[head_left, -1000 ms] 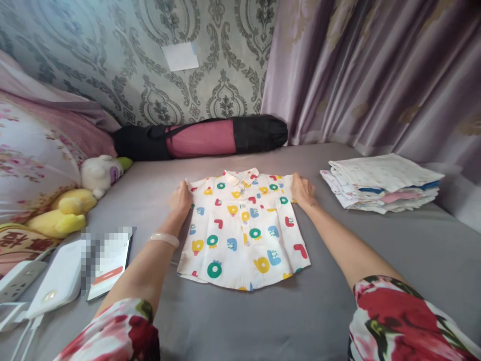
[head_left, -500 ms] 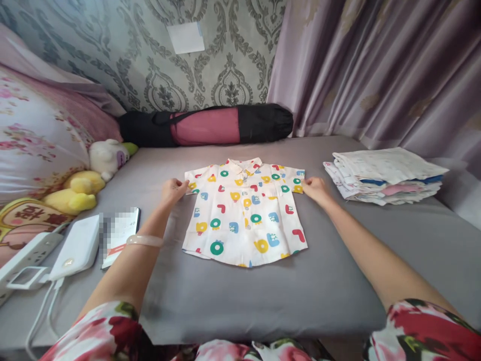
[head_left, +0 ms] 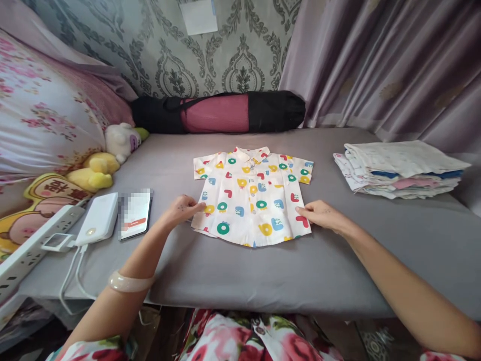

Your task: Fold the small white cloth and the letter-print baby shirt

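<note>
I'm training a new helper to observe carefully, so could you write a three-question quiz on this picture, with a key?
1. True or false: the right hand touches the collar of the printed shirt.
2. Which arm wears the pale bracelet?
3. From the person's view, the folded stack lies: A) left of the shirt; B) right of it; C) on it.

Key: 1. False; 2. Left; 3. B

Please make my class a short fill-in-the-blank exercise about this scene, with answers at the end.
1. The left hand and right hand both touch a shirt whose sleeves are ___ (long or short).
2. The bangle is on the ___ arm.
3. The cloth stack lies to the ___ of the shirt.
4. Both ends of the long bag are ___ in colour.

Answers: short; left; right; black.
</note>
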`<action>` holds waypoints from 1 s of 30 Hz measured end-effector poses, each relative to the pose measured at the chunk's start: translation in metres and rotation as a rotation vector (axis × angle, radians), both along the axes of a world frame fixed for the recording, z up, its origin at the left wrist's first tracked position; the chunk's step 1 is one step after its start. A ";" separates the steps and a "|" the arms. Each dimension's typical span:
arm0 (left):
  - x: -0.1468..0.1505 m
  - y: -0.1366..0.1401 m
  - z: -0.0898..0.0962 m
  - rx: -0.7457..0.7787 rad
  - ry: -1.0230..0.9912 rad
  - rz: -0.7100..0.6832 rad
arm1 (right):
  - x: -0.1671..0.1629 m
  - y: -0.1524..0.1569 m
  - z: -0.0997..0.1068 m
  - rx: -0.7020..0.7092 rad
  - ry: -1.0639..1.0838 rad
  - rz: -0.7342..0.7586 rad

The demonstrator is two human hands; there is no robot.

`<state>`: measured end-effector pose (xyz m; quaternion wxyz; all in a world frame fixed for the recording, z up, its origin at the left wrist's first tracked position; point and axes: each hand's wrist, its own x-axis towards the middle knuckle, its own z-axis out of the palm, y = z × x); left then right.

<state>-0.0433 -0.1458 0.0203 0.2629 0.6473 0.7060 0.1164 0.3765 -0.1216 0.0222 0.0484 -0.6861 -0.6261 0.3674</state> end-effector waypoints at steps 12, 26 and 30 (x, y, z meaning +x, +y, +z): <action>-0.007 -0.013 0.006 -0.056 0.137 -0.027 | 0.016 -0.008 0.010 -0.059 -0.047 0.195; 0.106 0.073 -0.024 0.358 0.200 -0.487 | -0.088 0.041 -0.010 0.514 -0.324 0.413; 0.127 0.101 -0.034 0.293 0.261 -0.399 | -0.101 0.068 -0.025 0.422 -0.336 0.389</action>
